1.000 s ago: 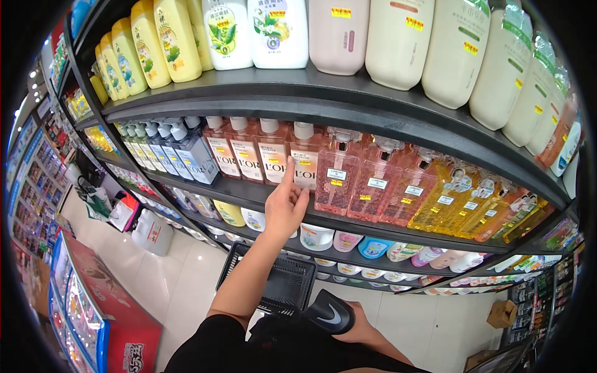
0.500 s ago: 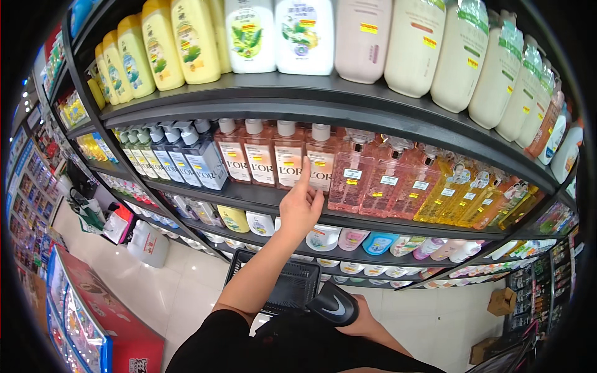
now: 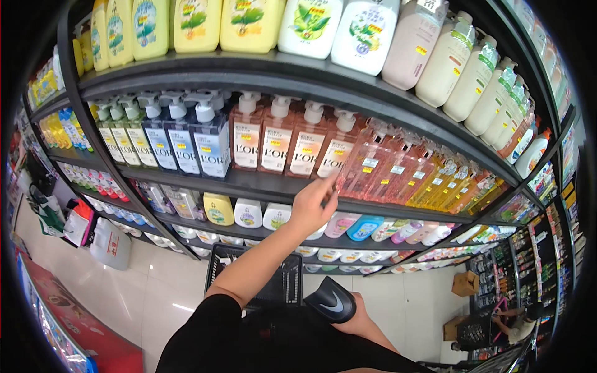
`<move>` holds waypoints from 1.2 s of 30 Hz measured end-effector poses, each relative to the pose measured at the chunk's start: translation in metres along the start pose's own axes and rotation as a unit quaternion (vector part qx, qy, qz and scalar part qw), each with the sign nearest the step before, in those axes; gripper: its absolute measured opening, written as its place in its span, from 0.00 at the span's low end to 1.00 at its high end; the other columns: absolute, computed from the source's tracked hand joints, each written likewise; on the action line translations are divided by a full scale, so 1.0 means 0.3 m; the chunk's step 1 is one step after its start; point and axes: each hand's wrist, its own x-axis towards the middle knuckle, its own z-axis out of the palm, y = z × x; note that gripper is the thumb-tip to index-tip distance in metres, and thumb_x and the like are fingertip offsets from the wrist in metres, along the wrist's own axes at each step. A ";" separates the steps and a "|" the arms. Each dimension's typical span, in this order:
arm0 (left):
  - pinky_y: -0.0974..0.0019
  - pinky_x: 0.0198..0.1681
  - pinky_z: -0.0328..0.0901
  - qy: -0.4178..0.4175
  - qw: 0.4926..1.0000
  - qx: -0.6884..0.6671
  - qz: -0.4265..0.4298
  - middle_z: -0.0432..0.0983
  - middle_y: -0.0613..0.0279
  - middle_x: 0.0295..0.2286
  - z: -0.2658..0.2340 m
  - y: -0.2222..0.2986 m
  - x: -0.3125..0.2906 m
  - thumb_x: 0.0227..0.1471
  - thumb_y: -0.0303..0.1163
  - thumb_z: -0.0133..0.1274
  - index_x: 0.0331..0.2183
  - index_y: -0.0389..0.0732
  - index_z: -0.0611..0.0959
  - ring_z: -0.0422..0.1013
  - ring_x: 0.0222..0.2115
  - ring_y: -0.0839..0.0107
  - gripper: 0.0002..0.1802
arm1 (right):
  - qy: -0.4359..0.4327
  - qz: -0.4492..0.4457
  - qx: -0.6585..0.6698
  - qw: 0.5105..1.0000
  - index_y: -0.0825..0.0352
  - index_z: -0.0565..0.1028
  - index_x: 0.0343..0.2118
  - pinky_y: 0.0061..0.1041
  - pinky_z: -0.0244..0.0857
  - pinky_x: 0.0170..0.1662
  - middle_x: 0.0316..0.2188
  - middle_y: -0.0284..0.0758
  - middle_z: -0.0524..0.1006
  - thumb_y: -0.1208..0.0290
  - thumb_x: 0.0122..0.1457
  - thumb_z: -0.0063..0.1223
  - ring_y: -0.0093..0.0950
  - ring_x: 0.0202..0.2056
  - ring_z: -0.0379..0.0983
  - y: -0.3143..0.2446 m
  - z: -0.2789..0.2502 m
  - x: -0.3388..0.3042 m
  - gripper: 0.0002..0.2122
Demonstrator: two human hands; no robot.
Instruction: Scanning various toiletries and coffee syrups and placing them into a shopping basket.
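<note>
My left hand [image 3: 314, 204] is raised to the middle shelf, its index finger stretched out at the lower corner of the peach pump bottle [image 3: 336, 144] at the row's right end. The pink clear bottle [image 3: 362, 165] stands right beside that fingertip; whether the finger touches either one I cannot tell. Nothing shows in this hand. Low in front of my body, my right hand [image 3: 356, 318] is closed around a dark grey bottle [image 3: 329, 301] with a pale curved mark. Its fingers are partly hidden by the bottle.
Yellow bottles [image 3: 252, 25] and white ones line the upper shelf [image 3: 186, 67]. Blue pump bottles [image 3: 209, 140] stand left of the peach ones. Below my left forearm is a black basket [image 3: 214, 264]. Another person [image 3: 519, 326] is at the lower right, near cardboard boxes [image 3: 465, 283].
My left hand has moved down and slightly right, from pointing across the peach bottles' labels to their lower edge. The view has shifted and turned. My right hand still holds the dark bottle.
</note>
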 end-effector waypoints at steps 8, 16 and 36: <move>0.53 0.49 0.74 -0.346 0.861 -0.010 -0.372 0.84 0.50 0.39 -0.266 -0.311 -1.002 0.54 0.34 0.57 0.46 0.45 0.87 0.80 0.41 0.50 0.17 | 0.046 0.051 0.039 0.997 0.74 0.78 0.47 0.29 0.73 0.47 0.39 0.45 0.83 0.72 0.38 0.69 0.37 0.40 0.84 -0.011 0.146 -0.020 0.28; 0.53 0.57 0.70 -0.377 0.661 0.160 -0.628 0.83 0.47 0.45 -0.610 -0.580 -1.542 0.46 0.37 0.62 0.48 0.43 0.86 0.77 0.51 0.52 0.25 | 0.021 0.147 0.053 0.987 0.74 0.79 0.44 0.26 0.73 0.45 0.37 0.41 0.84 0.77 0.43 0.66 0.29 0.38 0.83 -0.041 0.283 0.017 0.21; 0.52 0.57 0.70 -0.279 0.699 0.249 -0.609 0.77 0.49 0.50 -0.544 -0.931 -1.589 0.55 0.35 0.60 0.48 0.67 0.85 0.75 0.52 0.48 0.19 | 0.004 0.296 0.029 0.955 0.71 0.79 0.49 0.28 0.73 0.49 0.41 0.40 0.84 0.78 0.45 0.70 0.27 0.43 0.82 -0.004 0.283 -0.068 0.24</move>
